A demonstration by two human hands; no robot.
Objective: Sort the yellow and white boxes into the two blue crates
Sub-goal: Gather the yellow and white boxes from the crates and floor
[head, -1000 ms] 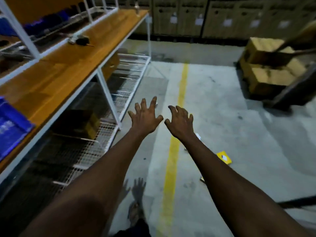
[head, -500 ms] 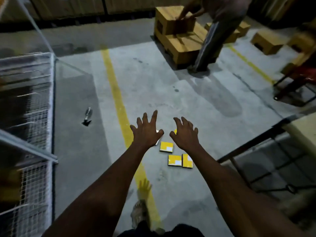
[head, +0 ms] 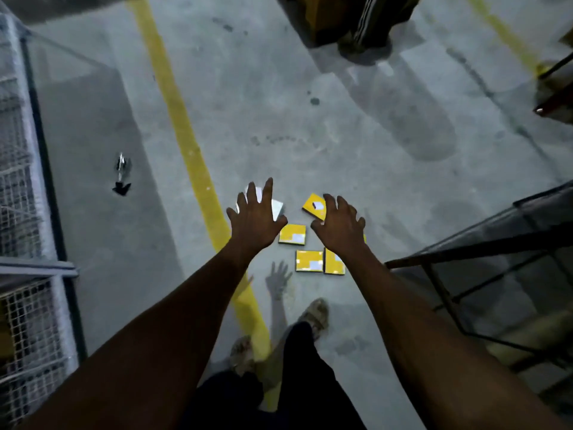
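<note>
Concrete floor (head: 341, 135), yellow line (head: 183, 128) painted across, bears scattered yellow boxes (head: 292, 234).

Scattered flat on the grey floor (head: 356, 144) in a loose cluster. Farthest left, partly hidden: white box (head: 277, 207). Just right of it, turned diagonally, white patch on top: tilted yellow box (head: 313, 206). Nearer, lying square: middle yellow box (head: 292, 234). Nearest, side by side, edges touching: near-left yellow box (head: 309, 261) and near-right yellow box (head: 332, 265).
</note>
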